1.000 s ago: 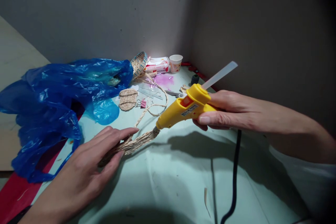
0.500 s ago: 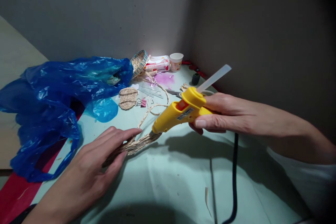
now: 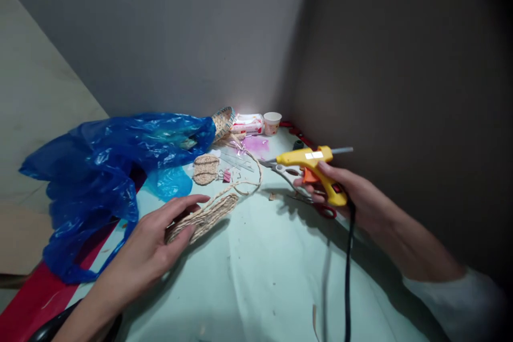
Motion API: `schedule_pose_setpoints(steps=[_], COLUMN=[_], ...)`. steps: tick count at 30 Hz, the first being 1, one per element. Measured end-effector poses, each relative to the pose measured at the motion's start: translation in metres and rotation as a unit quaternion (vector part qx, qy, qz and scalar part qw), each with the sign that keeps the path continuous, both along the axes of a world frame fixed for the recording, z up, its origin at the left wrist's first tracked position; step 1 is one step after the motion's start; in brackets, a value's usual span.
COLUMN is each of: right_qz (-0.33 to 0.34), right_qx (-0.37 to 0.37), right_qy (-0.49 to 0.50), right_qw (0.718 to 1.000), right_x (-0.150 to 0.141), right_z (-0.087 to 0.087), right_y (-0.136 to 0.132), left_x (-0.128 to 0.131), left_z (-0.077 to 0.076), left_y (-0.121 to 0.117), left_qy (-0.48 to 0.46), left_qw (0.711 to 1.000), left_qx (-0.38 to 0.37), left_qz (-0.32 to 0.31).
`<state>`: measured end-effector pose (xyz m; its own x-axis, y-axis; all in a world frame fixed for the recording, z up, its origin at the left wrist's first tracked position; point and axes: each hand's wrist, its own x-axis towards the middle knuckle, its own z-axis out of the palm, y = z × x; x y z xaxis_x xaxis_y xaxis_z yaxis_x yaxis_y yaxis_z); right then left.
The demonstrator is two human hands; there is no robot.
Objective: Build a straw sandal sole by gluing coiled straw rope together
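Observation:
My left hand is closed around a flat piece of coiled straw braid, thumb in front and fingers behind. A loose tail of the braid curves away from it over the table. To the right, my right hand grips a yellow glue gun with an orange trigger, its nozzle pointing left and apart from the braid. A clear glue stick sticks out of its back end. Scissors with red-edged handles lie beneath and beyond the gun, partly hidden by my fingers.
A blue plastic bag spreads over the left side, with a woven basket at its mouth. Behind are a paper cup and a pink-white packet. A woven oval piece and pink binder clip lie mid-table. The black cord hangs right.
My right hand has drawn the glue gun away from the braid to the right and turned it nearly level. The scissors now show more. The view has tilted up slightly.

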<state>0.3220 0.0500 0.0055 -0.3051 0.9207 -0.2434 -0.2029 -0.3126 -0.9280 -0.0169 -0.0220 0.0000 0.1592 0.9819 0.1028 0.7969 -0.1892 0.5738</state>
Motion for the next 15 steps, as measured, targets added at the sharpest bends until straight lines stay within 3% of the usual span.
schedule_pose_setpoints(steps=[6,9,15], right_qz=[-0.052,-0.021,0.083], right_qx=[-0.061,-0.064,-0.011], right_qy=[-0.059,-0.113,-0.253], right_qw=[0.995,0.991,0.964], right_x=[0.019,0.021,0.018], right_z=[-0.031,-0.038,-0.029], right_y=[-0.037,-0.044,-0.046], left_x=[0.002,0.005,0.007], left_z=[0.006,0.008,0.013], left_y=[-0.002,-0.003,-0.004], left_qy=[-0.036,-0.057,-0.107], left_qw=[0.999,0.998,0.994], left_qx=[0.009,0.020,0.010], left_qz=[0.023,0.024,0.030])
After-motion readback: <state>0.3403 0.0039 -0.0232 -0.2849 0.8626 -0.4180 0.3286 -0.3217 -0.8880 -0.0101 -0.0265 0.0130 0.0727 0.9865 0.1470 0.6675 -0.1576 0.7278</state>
